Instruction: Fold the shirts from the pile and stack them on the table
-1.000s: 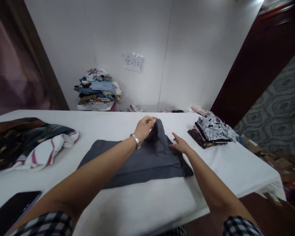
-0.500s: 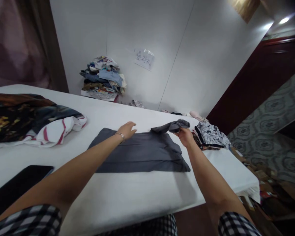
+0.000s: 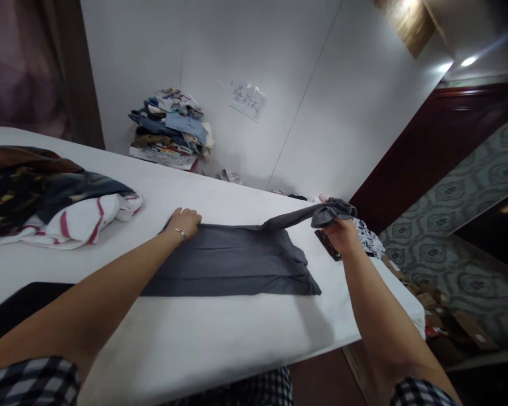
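Observation:
A dark grey shirt (image 3: 232, 259) lies folded into a long flat rectangle on the white-covered table. My left hand (image 3: 185, 222) rests at its far left corner, with the fingers curled down over the far edge and the fingertips hidden. Off to the right, my right hand (image 3: 341, 234) is closed on a bunched end of a grey sleeve (image 3: 292, 217). That sleeve is lifted above the table and stretches from the shirt's far edge up to the right.
At the left lies a heap of dark printed and striped clothes (image 3: 68, 197). A black flat object (image 3: 21, 310) is partly under my left forearm. A tall clothes stack (image 3: 169, 127) stands by the wall, and black-and-white patterned clothing (image 3: 369, 239) lies behind my right hand.
My left hand has moved left and down onto the shirt's far left corner. My right hand has drawn the sleeve end farther right, and the sleeve is now stretched out longer.

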`<action>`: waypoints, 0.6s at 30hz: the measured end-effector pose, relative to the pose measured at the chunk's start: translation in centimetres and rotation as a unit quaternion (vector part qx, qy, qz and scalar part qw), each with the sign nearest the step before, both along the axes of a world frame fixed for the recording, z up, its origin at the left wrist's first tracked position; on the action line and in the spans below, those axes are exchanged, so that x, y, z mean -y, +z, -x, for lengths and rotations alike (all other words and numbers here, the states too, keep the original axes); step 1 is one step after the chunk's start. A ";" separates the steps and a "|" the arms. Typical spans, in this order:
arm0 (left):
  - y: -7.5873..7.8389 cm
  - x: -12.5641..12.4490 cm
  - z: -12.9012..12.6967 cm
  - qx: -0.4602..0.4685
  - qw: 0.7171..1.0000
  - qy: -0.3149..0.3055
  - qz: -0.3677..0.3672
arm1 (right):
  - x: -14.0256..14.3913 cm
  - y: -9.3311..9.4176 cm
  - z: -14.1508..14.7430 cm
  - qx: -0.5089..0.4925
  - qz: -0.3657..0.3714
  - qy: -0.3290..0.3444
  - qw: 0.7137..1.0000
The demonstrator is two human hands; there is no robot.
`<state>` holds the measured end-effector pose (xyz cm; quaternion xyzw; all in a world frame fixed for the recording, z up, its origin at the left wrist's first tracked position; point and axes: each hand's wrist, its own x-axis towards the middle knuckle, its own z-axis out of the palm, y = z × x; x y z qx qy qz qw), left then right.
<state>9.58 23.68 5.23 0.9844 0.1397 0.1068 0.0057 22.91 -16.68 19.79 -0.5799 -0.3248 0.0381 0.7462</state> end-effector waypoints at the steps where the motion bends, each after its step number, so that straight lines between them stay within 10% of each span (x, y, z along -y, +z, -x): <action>1: 0.4 0.1 0.4 0.009 1.000 -0.007 -0.008 | 0.5 0.3 1.0 0.011 0.002 -0.002 1.000; 9: 0.8 1.0 5.7 0.064 0.984 -0.135 -0.093 | 5.1 -3.1 8.1 0.018 0.025 -0.031 0.999; 18: -0.8 3.3 9.2 0.031 0.982 -0.171 -0.077 | 7.2 -6.0 8.2 -0.030 0.005 -0.038 0.999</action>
